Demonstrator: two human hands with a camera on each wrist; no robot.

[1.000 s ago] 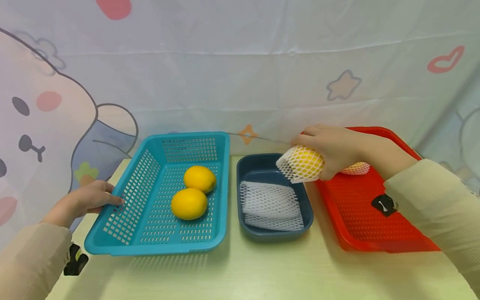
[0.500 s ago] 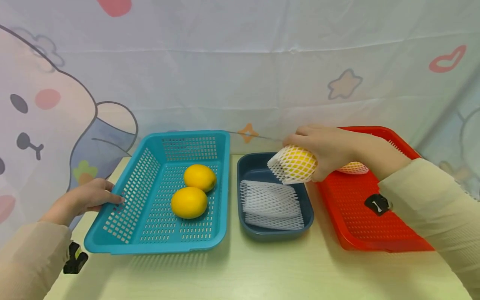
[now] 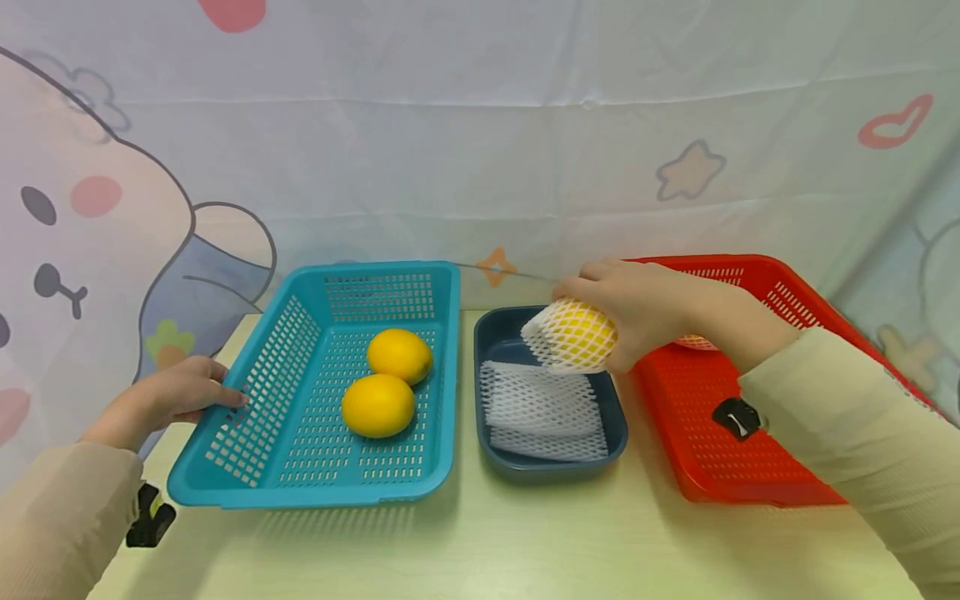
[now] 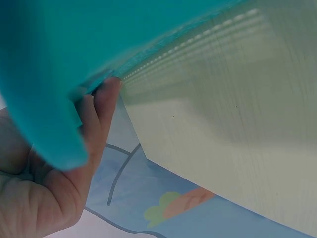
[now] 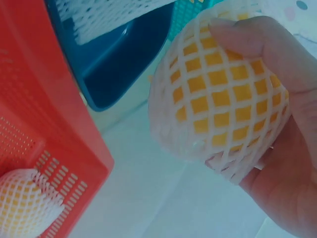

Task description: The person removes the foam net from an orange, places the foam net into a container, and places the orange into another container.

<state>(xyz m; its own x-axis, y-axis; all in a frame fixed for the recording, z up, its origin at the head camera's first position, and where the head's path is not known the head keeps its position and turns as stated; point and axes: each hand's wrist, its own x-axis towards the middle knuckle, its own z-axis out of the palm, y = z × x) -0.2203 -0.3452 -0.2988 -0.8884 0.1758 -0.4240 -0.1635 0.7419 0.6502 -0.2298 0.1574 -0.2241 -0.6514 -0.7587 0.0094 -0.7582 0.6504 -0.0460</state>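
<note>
My left hand (image 3: 180,392) grips the left rim of a teal basket (image 3: 322,497), thumb over the inside wall. In the left wrist view its fingers (image 4: 105,106) curl under that rim. Two bare yellow oval fruits (image 3: 399,357) lie side by side in the basket. My right hand (image 3: 637,304) holds another yellow oval fruit in a white foam net (image 5: 223,94), above the back right of a dark blue bin (image 3: 550,473). The net's loose end points left. In that bin lie flat white foam nets (image 3: 540,400).
A red basket (image 3: 697,475) stands at the right, partly behind my right forearm. One more netted fruit (image 5: 25,206) lies in it. The pale wooden table (image 3: 510,542) shows in front of the containers, and a printed curtain (image 3: 465,167) hangs right behind.
My right hand has moved left with the netted fruit, from the red basket's edge to over the dark blue bin. The left hand stays on the teal basket.
</note>
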